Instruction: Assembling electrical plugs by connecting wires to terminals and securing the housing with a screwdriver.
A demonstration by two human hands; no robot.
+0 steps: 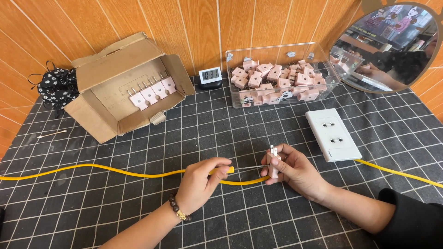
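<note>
My left hand [199,182] pinches a yellow cable [115,170] that runs across the black grid mat from the left edge. My right hand [295,169] holds a pink two-pin plug [274,162] upright, pins pointing up. The cable's end curves under my right hand toward the plug; where it meets the plug is hidden by my fingers. A white double wall socket [333,134] lies just right of my right hand, with another stretch of yellow cable [401,173] leading off to the right from it.
A clear plastic bin [281,94] full of pink plugs stands at the back. An open cardboard box [124,83] with several pink plugs stuck in a row is at back left. A small digital clock [210,76], a round mirror [387,46] and a black patterned cloth [57,87] sit along the wall.
</note>
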